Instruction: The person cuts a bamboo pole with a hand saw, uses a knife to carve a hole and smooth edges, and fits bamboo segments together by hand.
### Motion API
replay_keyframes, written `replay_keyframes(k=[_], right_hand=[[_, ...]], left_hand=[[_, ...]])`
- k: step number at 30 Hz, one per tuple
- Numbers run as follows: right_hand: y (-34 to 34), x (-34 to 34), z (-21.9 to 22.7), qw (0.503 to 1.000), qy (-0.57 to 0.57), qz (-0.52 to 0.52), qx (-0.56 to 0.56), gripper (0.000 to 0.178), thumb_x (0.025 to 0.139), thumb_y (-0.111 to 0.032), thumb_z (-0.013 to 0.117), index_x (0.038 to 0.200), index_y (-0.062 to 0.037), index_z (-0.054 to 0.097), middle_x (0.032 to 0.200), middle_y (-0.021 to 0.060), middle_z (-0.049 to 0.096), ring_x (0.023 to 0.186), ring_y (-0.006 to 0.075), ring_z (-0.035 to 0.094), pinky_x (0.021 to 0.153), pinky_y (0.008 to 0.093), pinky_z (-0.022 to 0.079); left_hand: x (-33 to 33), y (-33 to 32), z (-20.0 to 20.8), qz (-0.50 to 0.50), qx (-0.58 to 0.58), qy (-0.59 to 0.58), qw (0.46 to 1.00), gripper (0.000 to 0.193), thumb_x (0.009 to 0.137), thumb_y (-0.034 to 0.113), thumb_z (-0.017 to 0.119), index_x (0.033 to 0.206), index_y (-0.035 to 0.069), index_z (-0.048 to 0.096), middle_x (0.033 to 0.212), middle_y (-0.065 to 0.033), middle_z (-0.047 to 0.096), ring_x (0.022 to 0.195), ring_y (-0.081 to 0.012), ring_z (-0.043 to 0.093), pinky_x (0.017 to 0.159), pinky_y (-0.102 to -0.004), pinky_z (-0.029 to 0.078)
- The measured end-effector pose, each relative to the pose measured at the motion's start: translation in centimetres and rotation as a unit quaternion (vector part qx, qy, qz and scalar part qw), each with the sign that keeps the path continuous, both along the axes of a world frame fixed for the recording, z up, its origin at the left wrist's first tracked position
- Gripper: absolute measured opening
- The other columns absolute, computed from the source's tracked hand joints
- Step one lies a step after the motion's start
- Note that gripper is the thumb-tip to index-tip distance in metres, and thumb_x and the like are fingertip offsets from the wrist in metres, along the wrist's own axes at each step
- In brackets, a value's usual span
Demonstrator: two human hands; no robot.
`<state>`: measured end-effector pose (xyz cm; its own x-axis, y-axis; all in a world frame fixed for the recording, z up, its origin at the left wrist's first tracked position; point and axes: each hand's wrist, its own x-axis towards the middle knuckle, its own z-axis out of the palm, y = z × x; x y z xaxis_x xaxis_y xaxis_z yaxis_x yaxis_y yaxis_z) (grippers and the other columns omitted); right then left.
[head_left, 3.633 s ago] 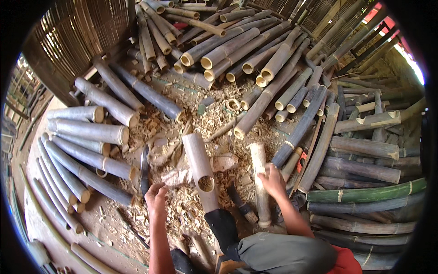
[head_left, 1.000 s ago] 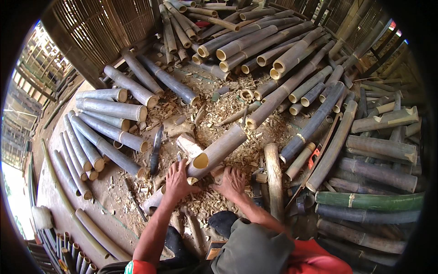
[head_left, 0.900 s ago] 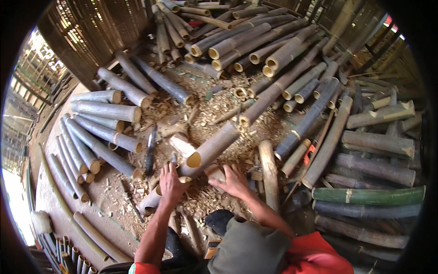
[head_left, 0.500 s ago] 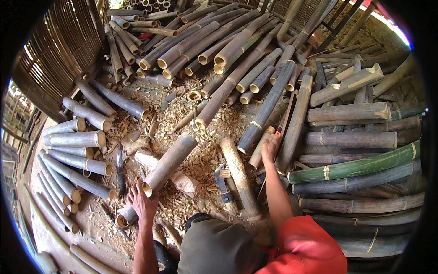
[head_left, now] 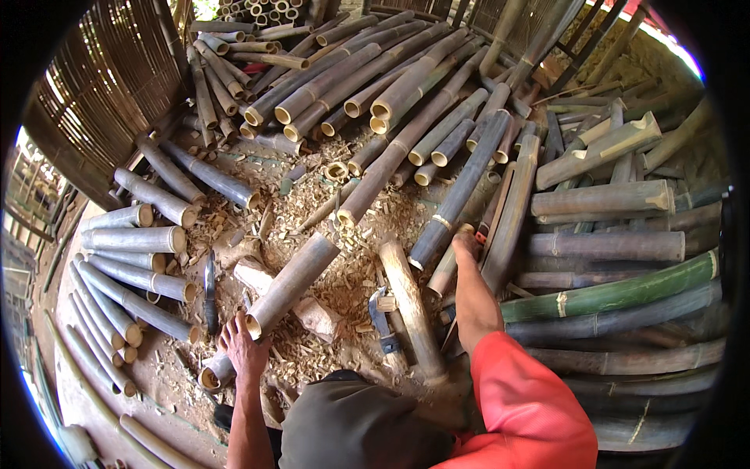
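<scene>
Lying on the wood chips (head_left: 351,227), a short bamboo section (head_left: 291,283) runs diagonally, its open cut end pointing down-left. The left hand (head_left: 244,349) cups that end, fingers curled on its rim. The right hand (head_left: 466,244) reaches up-right among stacked poles (head_left: 461,187); its grip is unclear.

No packages, labels, signs or screens show anywhere in this view. Around the fingers there is nothing printed, wrapped or lit.
</scene>
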<state>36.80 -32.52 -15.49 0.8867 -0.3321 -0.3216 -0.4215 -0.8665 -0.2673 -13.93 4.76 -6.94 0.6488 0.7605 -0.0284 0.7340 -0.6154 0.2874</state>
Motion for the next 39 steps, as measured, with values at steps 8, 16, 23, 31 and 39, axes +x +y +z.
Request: replay_keyframes(k=[8, 16, 23, 31, 39], right_hand=[[0.1, -3.2, 0.6, 0.996, 0.036, 0.014, 0.077, 0.041, 0.100, -0.028, 0.056, 0.122, 0.0021, 0.073, 0.130, 0.0258, 0.071, 0.121, 0.0383, 0.070, 0.102, 0.0485, 0.055], [1.2, -4.4, 3.0, 0.984, -0.146, -0.052, 0.083, 0.038, 0.094, -0.038, 0.066, 0.112, -0.0072, 0.077, 0.115, 0.0211, 0.076, 0.107, 0.0405, 0.073, 0.096, 0.0531, 0.056], [1.3, -11.2, 13.8, 0.661, -0.262, -0.176, 0.681, 0.009, 0.091, -0.018, 0.072, 0.098, -0.0153, 0.067, 0.073, -0.0024, 0.050, 0.061, 0.0108, 0.048, 0.053, 0.0286, 0.047], [5.1, -27.7, 23.3, 0.716, -0.311, -0.031, 0.624, 0.011, 0.100, -0.014, 0.065, 0.099, -0.0050, 0.060, 0.081, 0.0005, 0.054, 0.067, 0.0105, 0.051, 0.059, 0.0277, 0.046], [2.5, -32.8, 25.8, 0.820, -0.146, 0.203, 0.514, 0.048, 0.093, -0.034, 0.066, 0.121, -0.0001, 0.047, 0.074, 0.0061, 0.059, 0.057, 0.0096, 0.053, 0.057, 0.0253, 0.045]], left_hand=[[-1.2, 0.7, 0.0, 0.002, 0.035, -0.002, 0.999, 0.088, 0.073, 0.026, 0.091, 0.148, 0.011, 0.049, 0.147, -0.0157, 0.053, 0.141, -0.0378, 0.045, 0.119, -0.0567, 0.029], [-1.1, 0.6, -0.4, 0.014, 0.023, -0.007, 1.000, 0.090, 0.074, 0.026, 0.092, 0.150, 0.009, 0.048, 0.151, -0.0161, 0.050, 0.142, -0.0386, 0.044, 0.122, -0.0554, 0.028], [-0.7, 0.8, -0.7, 0.010, 0.026, -0.019, 0.999, 0.089, 0.072, 0.029, 0.092, 0.147, 0.011, 0.049, 0.146, -0.0146, 0.052, 0.141, -0.0367, 0.044, 0.119, -0.0543, 0.031], [-1.0, 1.0, 0.2, 0.022, 0.010, 0.005, 1.000, 0.085, 0.069, 0.021, 0.092, 0.143, 0.009, 0.052, 0.138, -0.0135, 0.058, 0.140, -0.0339, 0.048, 0.118, -0.0524, 0.030], [5.7, 0.3, 5.1, -0.043, -0.030, -0.062, 0.997, 0.099, 0.077, 0.047, 0.090, 0.155, 0.009, 0.043, 0.154, -0.0176, 0.046, 0.146, -0.0388, 0.040, 0.121, -0.0574, 0.030]])
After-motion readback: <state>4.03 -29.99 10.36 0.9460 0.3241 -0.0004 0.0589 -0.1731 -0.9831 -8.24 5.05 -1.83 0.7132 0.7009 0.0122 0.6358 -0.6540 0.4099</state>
